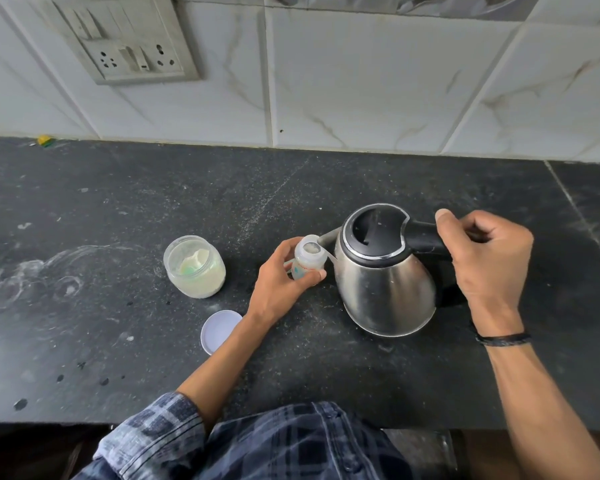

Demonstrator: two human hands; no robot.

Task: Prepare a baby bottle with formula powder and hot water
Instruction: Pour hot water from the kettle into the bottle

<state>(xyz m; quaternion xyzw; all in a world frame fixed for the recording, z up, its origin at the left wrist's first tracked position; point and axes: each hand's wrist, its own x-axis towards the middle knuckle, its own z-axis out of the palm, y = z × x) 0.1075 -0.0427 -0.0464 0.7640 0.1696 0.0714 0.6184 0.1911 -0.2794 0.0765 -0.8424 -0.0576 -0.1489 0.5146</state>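
Nearest me, my checked shirt [291,445] fills the bottom of the frame. Above it, a white lid [217,330] lies on the dark table [118,202] beside my left forearm. At centre, my left hand [284,282] curls round the baby bottle [309,258]. My right hand [489,258] grips the handle of the kettle [385,289], its spout at the bottle's open mouth. The open formula jar [194,268] stands left of centre.

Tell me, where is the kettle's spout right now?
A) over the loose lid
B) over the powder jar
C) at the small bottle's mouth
C: the kettle, gripped by the right hand, has its spout at the open mouth of the bottle that the left hand holds.
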